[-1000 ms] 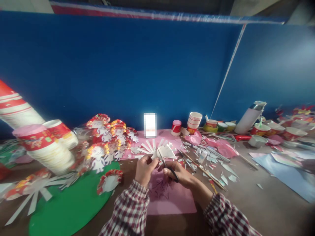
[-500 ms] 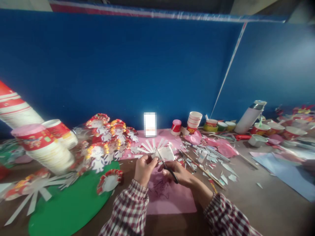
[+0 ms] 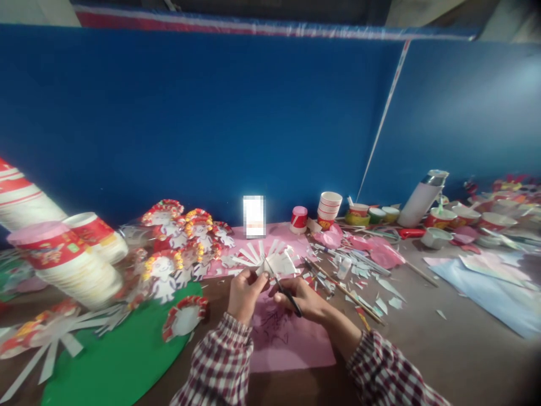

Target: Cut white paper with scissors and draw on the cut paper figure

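My left hand [image 3: 246,294] pinches a white paper piece [image 3: 281,263] in front of me. Several narrow strips [image 3: 250,254] fan out behind my fingers, some seemingly part of that piece. In my right hand [image 3: 307,300] are dark-handled scissors [image 3: 291,299], their blades pointing up and left against the paper by my left fingertips. How far apart the blades are I cannot make out. Under my hands lies a pink sheet [image 3: 291,349] with dark scribbled lines.
Stacked paper cups [image 3: 80,270] lean at the left beside paper dolls [image 3: 163,270] with red and yellow trim. A green board [image 3: 118,355] lies front left. Paper scraps [image 3: 363,270], a stick [image 3: 346,290], bowls [image 3: 439,219], a bottle [image 3: 422,198] and blue paper [image 3: 486,293] spread rightward.
The view has shifted slightly, so most things appear a little further left. Both hands keep their hold on the paper and scissors. A hand at the right edge is no longer visible.
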### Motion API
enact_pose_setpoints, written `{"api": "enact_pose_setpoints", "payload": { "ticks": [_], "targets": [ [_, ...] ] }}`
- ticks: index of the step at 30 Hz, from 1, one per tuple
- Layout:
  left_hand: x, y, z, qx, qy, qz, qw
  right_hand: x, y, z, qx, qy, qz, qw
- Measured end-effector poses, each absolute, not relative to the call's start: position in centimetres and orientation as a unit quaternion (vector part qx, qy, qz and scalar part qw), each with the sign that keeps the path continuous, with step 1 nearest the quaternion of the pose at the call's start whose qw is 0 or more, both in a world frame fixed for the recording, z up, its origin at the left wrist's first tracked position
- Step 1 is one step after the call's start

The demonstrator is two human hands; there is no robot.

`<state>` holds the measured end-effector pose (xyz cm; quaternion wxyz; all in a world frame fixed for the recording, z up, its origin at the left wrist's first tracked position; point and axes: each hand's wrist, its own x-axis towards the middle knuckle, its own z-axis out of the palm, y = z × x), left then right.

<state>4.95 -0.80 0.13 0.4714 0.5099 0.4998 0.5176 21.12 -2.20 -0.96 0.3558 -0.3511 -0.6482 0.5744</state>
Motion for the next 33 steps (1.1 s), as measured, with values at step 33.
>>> {"api": "enact_pose_setpoints", "payload": {
  "ticks": [33],
  "targets": [
    [5.0, -0.7, -0.4, 0.482, 0.466, 0.527, 0.522, 20.9, -2.4, -1.4, -0.396, -0.668, 0.506, 0.376]
  ]
}}
